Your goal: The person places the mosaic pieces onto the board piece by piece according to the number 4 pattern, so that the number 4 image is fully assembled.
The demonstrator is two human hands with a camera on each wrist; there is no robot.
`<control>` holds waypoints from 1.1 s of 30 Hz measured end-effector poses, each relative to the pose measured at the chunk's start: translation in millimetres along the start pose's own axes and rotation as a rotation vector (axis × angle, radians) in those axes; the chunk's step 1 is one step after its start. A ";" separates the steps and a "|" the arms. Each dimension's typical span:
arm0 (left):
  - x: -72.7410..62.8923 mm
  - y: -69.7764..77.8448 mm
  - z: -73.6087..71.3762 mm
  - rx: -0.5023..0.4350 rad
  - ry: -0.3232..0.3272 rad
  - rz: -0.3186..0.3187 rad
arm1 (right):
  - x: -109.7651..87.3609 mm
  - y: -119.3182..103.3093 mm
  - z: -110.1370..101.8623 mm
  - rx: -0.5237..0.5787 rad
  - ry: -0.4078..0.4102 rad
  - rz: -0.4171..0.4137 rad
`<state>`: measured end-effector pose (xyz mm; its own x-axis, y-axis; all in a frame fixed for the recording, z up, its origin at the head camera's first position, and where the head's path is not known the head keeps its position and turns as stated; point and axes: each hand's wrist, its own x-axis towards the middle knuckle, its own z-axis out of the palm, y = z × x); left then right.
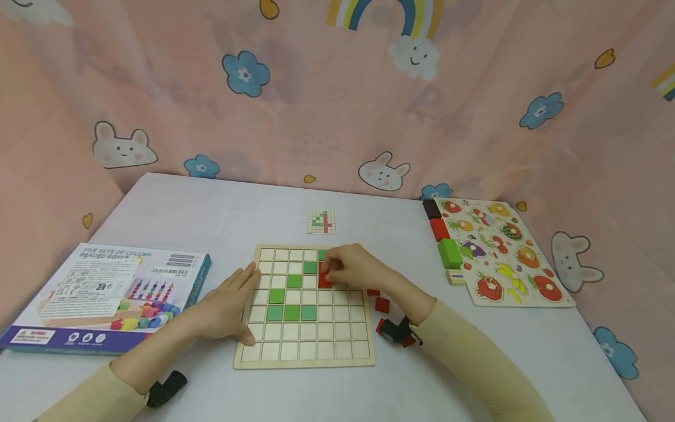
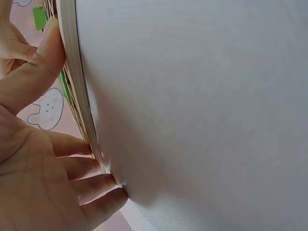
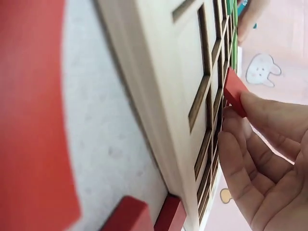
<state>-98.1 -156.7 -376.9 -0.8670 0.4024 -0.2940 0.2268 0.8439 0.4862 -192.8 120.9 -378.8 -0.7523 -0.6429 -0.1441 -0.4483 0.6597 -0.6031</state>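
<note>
A wooden grid board (image 1: pixel 348 362) lies on the table, with several green tiles (image 1: pixel 292 313) in its squares. My right hand (image 1: pixel 355 266) is over the board's upper right part. Its thumb and fingers pinch a red square tile (image 3: pixel 234 91), which stands tilted at the grid in the right wrist view. Red also shows below those fingertips in the head view. My left hand (image 1: pixel 224 305) rests along the board's left edge, fingers extended and thumb apart near the lower corner. In the left wrist view, the left fingertips (image 2: pixel 103 166) touch the board's side and the tabletop.
Several loose red tiles (image 1: pixel 382 305) lie right of the board, partly under the right wrist's black camera. Behind the board is a small patterned grid card (image 1: pixel 321 222). A boxed toy (image 1: pixel 174 264) lies left; a fruit puzzle board (image 1: pixel 519 261) and coloured blocks (image 1: pixel 450 254) lie right.
</note>
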 end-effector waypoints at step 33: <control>0.2 0.1 0.4 -0.003 -0.004 -0.004 | -45.8 62.1 -45.2 0.029 -0.153 0.160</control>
<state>-98.1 -156.4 -377.2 -0.8660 0.4003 -0.2997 0.2217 0.8445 0.4875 -208.0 208.9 -374.2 -0.7295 -0.5840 -0.3561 -0.3134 0.7481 -0.5850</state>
